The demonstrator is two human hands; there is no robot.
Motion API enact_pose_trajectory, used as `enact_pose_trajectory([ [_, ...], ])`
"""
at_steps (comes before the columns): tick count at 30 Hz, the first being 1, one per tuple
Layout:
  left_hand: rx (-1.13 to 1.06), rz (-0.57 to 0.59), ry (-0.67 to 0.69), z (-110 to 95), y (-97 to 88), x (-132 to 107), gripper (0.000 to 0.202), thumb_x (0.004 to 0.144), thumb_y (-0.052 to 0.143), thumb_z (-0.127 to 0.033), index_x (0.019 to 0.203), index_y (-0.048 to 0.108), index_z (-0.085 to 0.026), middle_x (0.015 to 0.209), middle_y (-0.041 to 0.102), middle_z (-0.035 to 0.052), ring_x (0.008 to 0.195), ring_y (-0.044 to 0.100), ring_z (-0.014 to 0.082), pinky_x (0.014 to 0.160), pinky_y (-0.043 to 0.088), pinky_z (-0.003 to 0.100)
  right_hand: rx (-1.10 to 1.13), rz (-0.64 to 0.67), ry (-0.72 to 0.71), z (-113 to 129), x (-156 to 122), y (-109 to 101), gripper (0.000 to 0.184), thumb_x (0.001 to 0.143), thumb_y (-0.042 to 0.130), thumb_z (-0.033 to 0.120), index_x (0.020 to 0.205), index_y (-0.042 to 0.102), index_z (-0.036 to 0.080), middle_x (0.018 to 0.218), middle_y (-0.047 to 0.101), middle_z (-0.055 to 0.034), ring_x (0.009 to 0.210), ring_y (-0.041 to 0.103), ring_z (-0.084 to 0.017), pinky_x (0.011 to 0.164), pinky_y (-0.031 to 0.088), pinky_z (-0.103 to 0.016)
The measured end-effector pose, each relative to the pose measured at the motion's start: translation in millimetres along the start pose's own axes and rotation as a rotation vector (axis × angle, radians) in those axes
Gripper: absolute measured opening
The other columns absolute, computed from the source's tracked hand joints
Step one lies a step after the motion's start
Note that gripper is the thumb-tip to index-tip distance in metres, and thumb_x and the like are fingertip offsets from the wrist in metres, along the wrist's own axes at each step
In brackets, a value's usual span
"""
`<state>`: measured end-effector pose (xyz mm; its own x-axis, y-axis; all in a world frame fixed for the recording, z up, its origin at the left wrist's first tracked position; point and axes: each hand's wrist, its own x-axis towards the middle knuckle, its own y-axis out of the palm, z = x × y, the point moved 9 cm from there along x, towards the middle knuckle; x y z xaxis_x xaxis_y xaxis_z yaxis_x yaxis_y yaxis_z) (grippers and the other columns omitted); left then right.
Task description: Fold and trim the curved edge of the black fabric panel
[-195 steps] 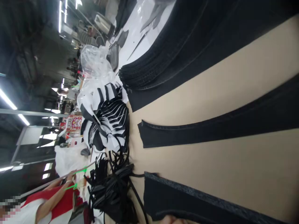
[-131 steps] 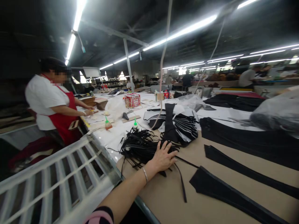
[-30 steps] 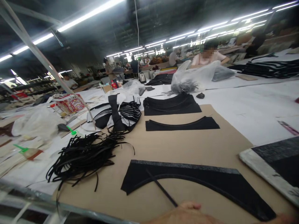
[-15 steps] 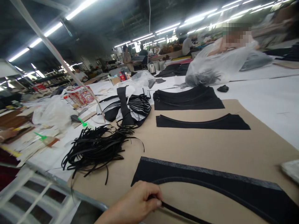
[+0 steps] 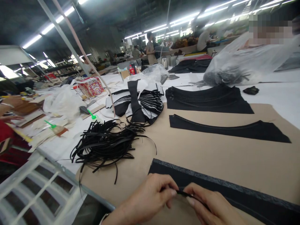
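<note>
Between the fingertips of my left hand and my right hand runs a thin black strip; both hands pinch it, a short way apart. Just beyond them lies a black curved fabric piece with a grey band along its far edge. My hands cover part of its inner curve. To the left, a tangled pile of black strips rests at the edge of the brown sheet. A single black curved piece lies farther back, with a stack of similar black pieces behind it.
Fanned black and white pieces lie behind the strip pile. A brush with a green-tipped bottle and a patterned bag are at left. A pole rises there. Across the table, a person handles a clear plastic bag.
My right hand has come into view and now pinches the strip beside my left hand. My left hand sits slightly farther right, and the whole view has shifted.
</note>
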<state>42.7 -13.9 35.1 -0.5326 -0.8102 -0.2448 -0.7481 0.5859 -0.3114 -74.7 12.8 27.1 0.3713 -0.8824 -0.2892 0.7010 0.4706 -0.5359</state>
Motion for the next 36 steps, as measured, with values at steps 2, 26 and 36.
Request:
enact_pose_trajectory([
  [2,-0.127,-0.046,-0.065,19.3,-15.0,4.9,0.017,0.079,0.056,-0.029,0.083,0.065,-0.015,0.062,0.058,-0.0026,0.055,0.050,0.0085,0.052,0.035,0.018,0.056,0.011,0.040,-1.2,8.2,-5.9,0.035,0.092,0.033,0.050,0.082,0.051,0.022,0.057,0.049,0.0021,0.055,0.048,-0.014,0.055,0.037,-0.022],
  [26,-0.204,-0.285,-0.291,75.3,-65.9,43.9,0.013,0.072,0.055,-0.028,0.074,0.053,-0.016,0.057,0.059,-0.0022,0.032,0.047,0.0071,0.028,0.030,0.014,-0.229,-0.084,0.181,-19.6,79.6,-26.3,0.022,0.092,0.044,0.023,0.072,0.053,0.018,0.058,0.052,0.0019,0.057,0.047,-0.013,0.053,0.027,-0.023],
  [36,0.011,-0.322,-0.312,83.7,-75.0,49.9,0.011,0.081,0.048,-0.021,0.074,0.055,-0.016,0.054,0.059,-0.0029,0.035,0.051,0.0087,0.031,0.034,0.015,-0.372,-0.102,0.212,-13.8,87.0,-27.3,0.024,0.096,0.042,0.021,0.075,0.054,0.019,0.069,0.062,-0.0029,0.067,0.055,-0.017,0.061,0.029,-0.026],
])
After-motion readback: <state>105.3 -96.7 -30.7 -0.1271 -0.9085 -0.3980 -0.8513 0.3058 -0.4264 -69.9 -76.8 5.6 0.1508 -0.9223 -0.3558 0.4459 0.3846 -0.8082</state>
